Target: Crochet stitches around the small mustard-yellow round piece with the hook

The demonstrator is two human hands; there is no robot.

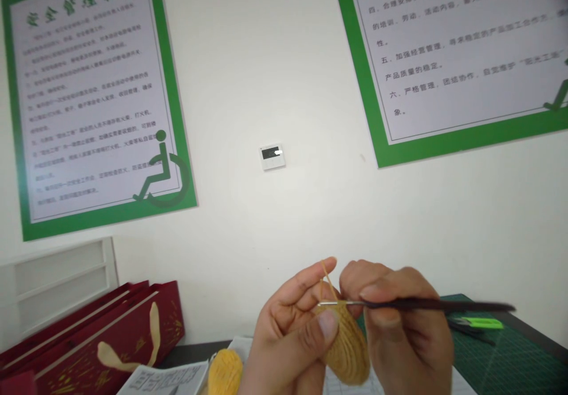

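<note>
My left hand pinches a tan-yellow crocheted piece between thumb and fingers, its ribbed body hanging below. A strand of yellow yarn runs over the raised left index finger down to the work. In my right hand is a crochet hook with a dark handle and a silver shaft, held level. The hook's metal tip points left and lies across the top edge of the piece, close to the left thumb. A yellow ball of yarn sits on the table below and left of my hands.
Dark red gift bags stand at the left, beside a printed sheet. At the right lies a green cutting mat with a bright green-handled tool on it. Behind are a white wall with green-framed posters and a small wall panel.
</note>
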